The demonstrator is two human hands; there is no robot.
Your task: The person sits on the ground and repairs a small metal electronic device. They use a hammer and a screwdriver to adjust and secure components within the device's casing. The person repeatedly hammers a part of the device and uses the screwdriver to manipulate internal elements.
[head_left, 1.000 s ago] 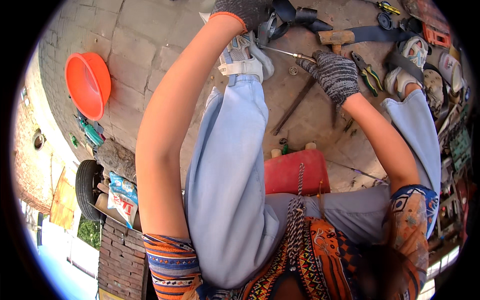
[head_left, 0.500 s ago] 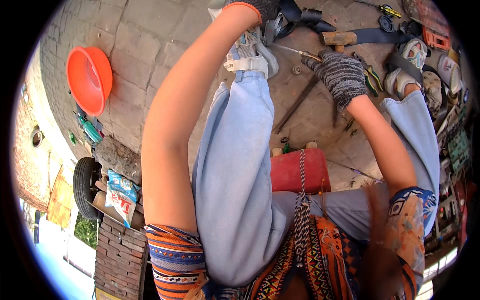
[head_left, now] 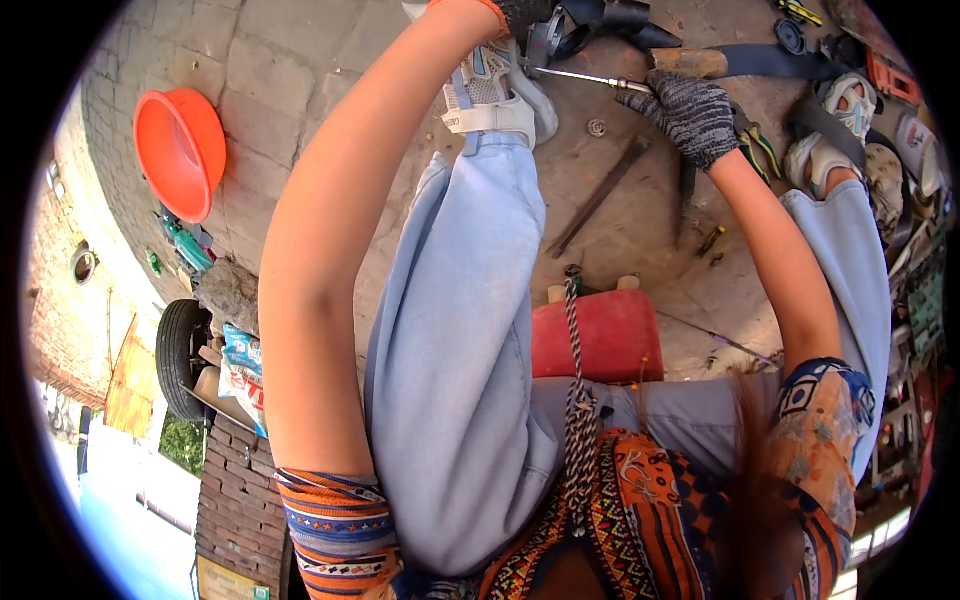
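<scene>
My right hand, in a grey knitted glove, is closed round the handle of a screwdriver. The long metal shaft points left, its tip at the lower end of a grey metal part with black pieces joined to it. My left hand, gloved with an orange cuff, is beside that part at the upper edge. Its fingers are mostly cut off or hidden, so its grip cannot be made out. A wooden block-like piece lies just beyond my right hand. Pliers with yellow-and-black handles lie to its right.
Two dark bars lie on the paved floor between my legs, one largely under my right arm. A red seat-like object is nearer me. At left are an orange basin and a tyre. Black strap material lies far right.
My right hand has shifted slightly right and up with the screwdriver, and more of the shaft shows. The whole view has tilted a little. My left hand stays by the metal part.
</scene>
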